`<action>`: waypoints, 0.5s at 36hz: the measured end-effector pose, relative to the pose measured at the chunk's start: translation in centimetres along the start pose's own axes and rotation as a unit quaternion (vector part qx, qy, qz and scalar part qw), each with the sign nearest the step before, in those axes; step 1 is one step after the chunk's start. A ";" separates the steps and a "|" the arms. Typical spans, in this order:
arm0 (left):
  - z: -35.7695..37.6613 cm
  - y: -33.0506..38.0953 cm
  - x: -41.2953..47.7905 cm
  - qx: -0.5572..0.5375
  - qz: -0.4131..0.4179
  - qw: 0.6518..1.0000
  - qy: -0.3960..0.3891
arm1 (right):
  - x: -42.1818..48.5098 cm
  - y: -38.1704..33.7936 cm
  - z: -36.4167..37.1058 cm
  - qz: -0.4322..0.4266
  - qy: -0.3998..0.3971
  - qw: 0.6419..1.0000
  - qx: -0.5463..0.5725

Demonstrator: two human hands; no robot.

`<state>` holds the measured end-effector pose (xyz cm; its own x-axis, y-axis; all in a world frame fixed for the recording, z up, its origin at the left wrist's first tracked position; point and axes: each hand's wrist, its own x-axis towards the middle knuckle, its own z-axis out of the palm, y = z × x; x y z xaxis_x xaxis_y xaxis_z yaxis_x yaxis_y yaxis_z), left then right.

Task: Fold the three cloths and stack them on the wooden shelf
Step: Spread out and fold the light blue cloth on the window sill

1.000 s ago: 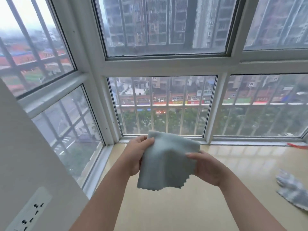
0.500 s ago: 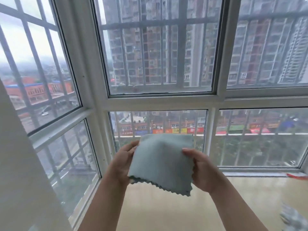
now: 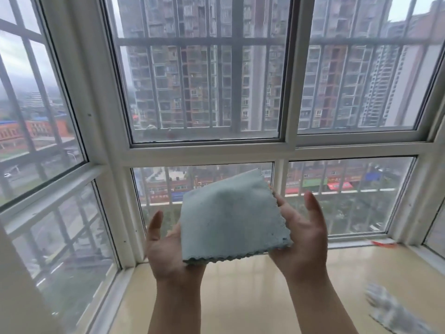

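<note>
Cradles a folded pale blue-green microfibre cloth (image 3: 231, 218) with scalloped edges on upturned left hand (image 3: 166, 251) and right hand (image 3: 301, 242), both grips apart, thumbs raised clear, above the beige floor (image 3: 240, 300).

We can't see the fingers of the left hand (image 3: 166, 244), tucked behind the folded blue cloth (image 3: 231, 218); on the right hand (image 3: 301, 237) most are covered too. Lower right, a pale cloth (image 3: 395, 312), blurred, clipped by the edge. Red scrap (image 3: 382, 243) far right: too small to name.
</note>
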<state>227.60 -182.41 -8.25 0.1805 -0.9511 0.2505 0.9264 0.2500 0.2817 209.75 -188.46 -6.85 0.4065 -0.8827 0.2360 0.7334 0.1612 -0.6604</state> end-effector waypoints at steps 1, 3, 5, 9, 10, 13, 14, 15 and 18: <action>0.2 -0.2 0.3 -0.027 0.018 0.999 -0.022 | -0.3 0.1 0.5 0.004 0.009 1.000 0.019; 1.7 -0.5 0.3 0.005 -0.008 0.999 -0.050 | -0.6 1.6 1.3 0.044 -0.033 0.987 0.153; 2.5 -0.7 0.1 0.022 -0.049 0.997 -0.050 | -1.7 1.9 2.1 0.005 0.005 0.981 0.195; 4.8 -1.7 -0.5 -0.004 -0.025 1.000 0.009 | -3.5 2.0 3.8 -0.049 0.082 0.966 0.239; 5.1 -1.8 -0.6 0.007 -0.033 0.999 0.025 | -3.9 1.9 4.0 -0.057 0.095 0.965 0.237; 4.2 -2.3 -0.2 0.031 -0.098 0.994 0.021 | -5.2 1.2 4.6 -0.088 0.117 0.960 0.239; 4.1 -2.5 -0.2 0.033 -0.114 0.993 0.015 | -5.5 1.0 4.9 -0.096 0.125 0.960 0.230; 4.3 -2.7 -0.3 0.032 -0.132 0.991 0.001 | -5.9 0.8 4.9 -0.109 0.132 0.959 0.224; 4.6 -3.6 -0.5 0.051 -0.138 0.989 0.005 | -7.5 -0.1 5.6 -0.149 0.174 0.954 0.195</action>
<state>222.64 -182.04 -5.08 -0.0709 -0.9874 0.1412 0.9028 -0.0033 0.4300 209.67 -179.42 -4.57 -0.0066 -0.9971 0.0760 0.9627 -0.0269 -0.2693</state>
